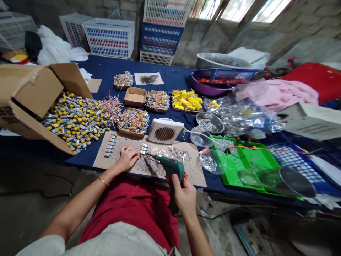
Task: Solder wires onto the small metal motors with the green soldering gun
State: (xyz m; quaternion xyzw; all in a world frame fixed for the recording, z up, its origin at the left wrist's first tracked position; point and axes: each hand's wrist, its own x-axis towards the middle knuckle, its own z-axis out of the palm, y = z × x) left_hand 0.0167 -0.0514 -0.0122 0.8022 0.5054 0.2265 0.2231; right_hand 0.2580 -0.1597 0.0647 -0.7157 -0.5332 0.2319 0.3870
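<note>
My right hand (185, 195) is wrapped round the grip of a dark green soldering gun (172, 166) with an orange-red trigger part. Its thin tip points left, at a short row of small silver motors (144, 148) with yellow ends on a cardboard sheet (128, 138). Close beside those motors, to the left, my left hand (128, 158) rests on the cardboard with its fingers curled together. What the fingertips pinch is too small to make out. Farther left stands a longer row of motors (109, 145). Small metal bits (179, 154) lie scattered right of the gun's tip.
A cardboard box (29, 96) spills many motors (77, 121) at left. Behind the sheet are a white vent fan (165, 131) and small boxes of wired motors (134, 121) and yellow parts (187, 100). To the right lie a dish of metal bits (209, 161) and a green tray (234, 170).
</note>
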